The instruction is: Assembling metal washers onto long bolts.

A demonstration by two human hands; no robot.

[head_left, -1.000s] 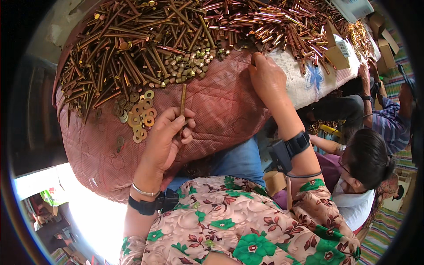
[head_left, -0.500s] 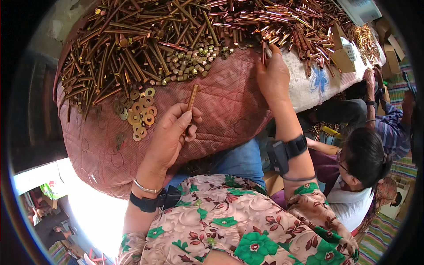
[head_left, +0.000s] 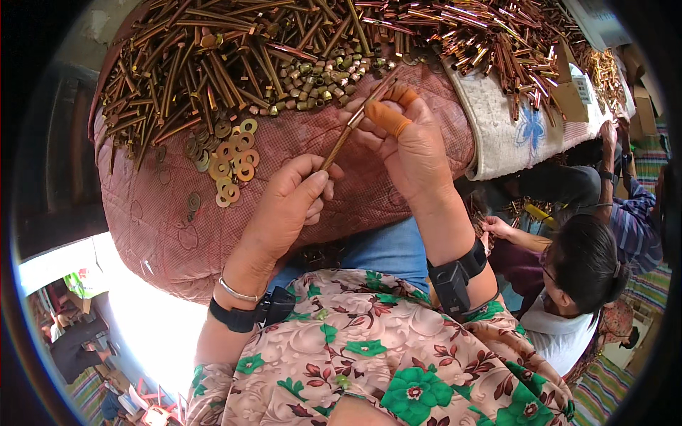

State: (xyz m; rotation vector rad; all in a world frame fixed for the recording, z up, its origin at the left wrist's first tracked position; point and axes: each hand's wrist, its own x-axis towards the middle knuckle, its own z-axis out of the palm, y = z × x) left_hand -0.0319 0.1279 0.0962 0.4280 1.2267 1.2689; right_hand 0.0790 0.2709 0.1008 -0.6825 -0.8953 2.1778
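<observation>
Over the padded cloth, my left hand (head_left: 280,202) is closed around the lower part of a long threaded bolt (head_left: 334,150), which slants up to the right. Orange covers sit on the thumb and a finger of my right hand (head_left: 415,149). Its fingers pinch a slim copper-coloured metal sleeve (head_left: 360,113) in line with the bolt, at the bolt's upper end. Whether the bolt has entered the sleeve I cannot tell. Beyond my left hand lie brass-coloured flat washers (head_left: 231,167). Small cylindrical nuts (head_left: 316,82) are heaped just past both hands.
A large pile of bolts (head_left: 177,64) covers the far left of the reddish quilted cloth (head_left: 156,234). Shiny metal sleeves (head_left: 490,46) are piled at the far right, by a cardboard piece (head_left: 570,99). A co-worker (head_left: 575,270) sits close on my right.
My right hand has come back from the sleeve pile, moving left and nearer, and has brought a sleeve to the bolt. My left hand has moved slightly right, its bolt now tilted further right.
</observation>
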